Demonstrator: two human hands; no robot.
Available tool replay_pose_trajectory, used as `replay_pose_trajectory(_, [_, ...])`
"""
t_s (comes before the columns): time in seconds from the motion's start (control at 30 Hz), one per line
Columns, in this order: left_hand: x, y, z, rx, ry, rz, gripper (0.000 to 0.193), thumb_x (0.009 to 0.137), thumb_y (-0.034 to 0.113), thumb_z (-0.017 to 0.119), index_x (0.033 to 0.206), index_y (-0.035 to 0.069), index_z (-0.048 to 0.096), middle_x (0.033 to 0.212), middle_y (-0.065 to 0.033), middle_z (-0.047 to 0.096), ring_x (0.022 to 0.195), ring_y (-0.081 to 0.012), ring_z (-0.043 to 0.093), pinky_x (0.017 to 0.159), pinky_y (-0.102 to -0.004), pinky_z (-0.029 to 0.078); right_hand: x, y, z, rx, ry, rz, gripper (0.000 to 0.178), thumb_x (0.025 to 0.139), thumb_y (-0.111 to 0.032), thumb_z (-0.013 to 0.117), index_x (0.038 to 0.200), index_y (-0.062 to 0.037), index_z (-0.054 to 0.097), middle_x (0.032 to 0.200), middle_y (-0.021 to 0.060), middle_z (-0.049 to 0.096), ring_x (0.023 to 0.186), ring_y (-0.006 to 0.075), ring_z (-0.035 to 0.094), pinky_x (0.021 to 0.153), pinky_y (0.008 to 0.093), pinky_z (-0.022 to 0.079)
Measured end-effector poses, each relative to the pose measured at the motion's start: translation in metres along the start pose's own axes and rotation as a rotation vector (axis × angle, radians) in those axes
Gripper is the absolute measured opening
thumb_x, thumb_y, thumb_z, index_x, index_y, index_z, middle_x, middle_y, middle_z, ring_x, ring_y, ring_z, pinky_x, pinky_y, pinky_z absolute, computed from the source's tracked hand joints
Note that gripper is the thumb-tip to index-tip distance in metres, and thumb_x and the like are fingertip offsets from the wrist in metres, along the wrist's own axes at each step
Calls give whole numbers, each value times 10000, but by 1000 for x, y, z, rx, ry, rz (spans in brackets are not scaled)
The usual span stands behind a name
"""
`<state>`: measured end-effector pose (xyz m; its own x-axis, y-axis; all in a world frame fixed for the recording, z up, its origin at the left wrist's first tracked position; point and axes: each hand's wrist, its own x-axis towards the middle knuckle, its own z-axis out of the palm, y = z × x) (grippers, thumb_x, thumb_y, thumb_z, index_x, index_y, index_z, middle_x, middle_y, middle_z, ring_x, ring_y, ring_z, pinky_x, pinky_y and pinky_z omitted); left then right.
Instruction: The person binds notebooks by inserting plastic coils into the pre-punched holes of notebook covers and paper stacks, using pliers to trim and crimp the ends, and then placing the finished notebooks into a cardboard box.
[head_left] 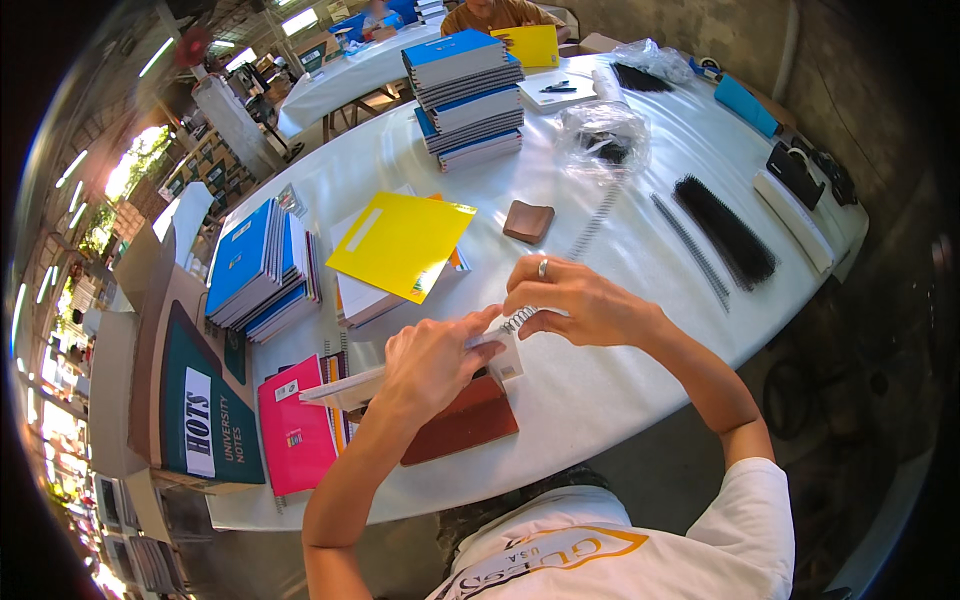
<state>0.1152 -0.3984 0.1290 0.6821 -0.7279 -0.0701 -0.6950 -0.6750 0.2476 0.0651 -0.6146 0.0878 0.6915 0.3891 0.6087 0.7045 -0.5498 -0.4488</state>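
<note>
A white-edged notebook (345, 389) is held tilted on its edge by my left hand (430, 365), fingers and thumb closed over it. My right hand (585, 305), with a ring on one finger, pinches a wire spiral coil (519, 319) at the notebook's bound edge. Fingers partly cover the coil and the holes. Beneath the notebook lies a reddish-brown board (465, 425) on the white-covered table. A small brown block (528, 222) rests beyond my hands. To the right are a loose coil (692, 250) and a thick bundle of black coils (725, 233).
Yellow-covered notebooks (400, 245) are stacked ahead. Blue notebooks stand in piles at left (255, 265) and far centre (465, 95). Pink notebooks (290, 425) lie beside a carton (210, 400). A plastic bag (603, 140) holds black coils. Across the table, a person holds a yellow notebook (530, 46).
</note>
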Motion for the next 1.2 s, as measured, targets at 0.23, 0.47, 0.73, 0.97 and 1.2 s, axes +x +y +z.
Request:
replay_pose_trajectory(0.23, [-6, -26, -9, 185, -241, 116, 526, 953, 377, 565, 1450, 296, 415, 844, -140, 697, 778, -368, 672, 705, -487, 532, -12, -7, 22, 91, 19, 116, 217, 849, -122, 708, 1035, -75, 605, 1010, 74, 556, 923, 255, 571, 788, 378, 474])
replay_pose_trajectory(0.47, [-4, -23, 14, 153, 135, 181, 542, 957, 372, 565, 1464, 273, 400, 899, -150, 694, 763, -383, 667, 690, -482, 534, -11, -21, 25, -149, 109, 146, 198, 867, -42, 664, 1048, -62, 588, 988, 97, 552, 812, 287, 550, 709, 400, 454])
replay_pose_trajectory(0.73, [-7, -1, 16, -15, 123, 82, 407, 930, 383, 612, 1318, 266, 586, 817, -151, 692, 734, -361, 670, 684, -453, 525, -16, -19, 12, -45, -33, 206, 188, 865, -22, 650, 1040, -31, 580, 1002, 84, 555, 894, 273, 581, 716, 405, 462])
replay_pose_trajectory(0.97, [-4, -8, 17, -26, 122, 132, 348, 952, 357, 578, 1288, 268, 602, 749, -102, 683, 685, -352, 664, 628, -486, 519, 2, -12, 0, 109, -14, 42, 306, 787, 49, 710, 1068, -63, 662, 911, 61, 598, 799, 255, 593, 708, 368, 490])
replay_pose_trajectory(1.2, [-6, -4, 16, -1, 137, 115, 385, 949, 333, 585, 1309, 195, 587, 729, -132, 672, 667, -355, 664, 612, -481, 517, -8, -25, 30, 284, 163, 376, 244, 768, 104, 705, 966, -29, 653, 920, 63, 612, 795, 216, 602, 706, 337, 496])
